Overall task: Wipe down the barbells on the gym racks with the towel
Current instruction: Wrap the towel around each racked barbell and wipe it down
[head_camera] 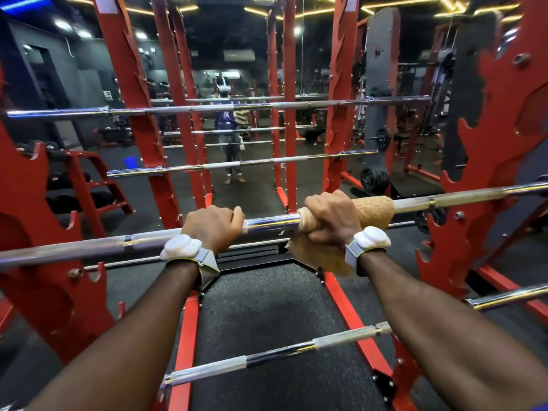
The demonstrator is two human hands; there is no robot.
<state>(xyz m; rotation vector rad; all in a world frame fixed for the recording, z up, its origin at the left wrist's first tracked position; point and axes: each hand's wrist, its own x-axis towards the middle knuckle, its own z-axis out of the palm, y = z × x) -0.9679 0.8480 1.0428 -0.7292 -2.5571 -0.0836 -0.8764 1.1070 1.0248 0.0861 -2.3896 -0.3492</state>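
Head view: your left hand (212,225) is curled round the bare bar (272,223). Your right hand (332,218) is clamped on the towel (375,210), which wraps the same bar, with a loose tail hanging beneath that wrist. The hands are apart, with a short chrome stretch between them. The bar runs crosswise under both hands, rising slightly beyond your right. Judgement: the stroke must follow that axis, the right hand sliding the towel while the left steadies the bar.

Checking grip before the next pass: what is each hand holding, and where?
The left hand grips the bare barbell near its middle; right hand grips the towel wrapped round the same bar.
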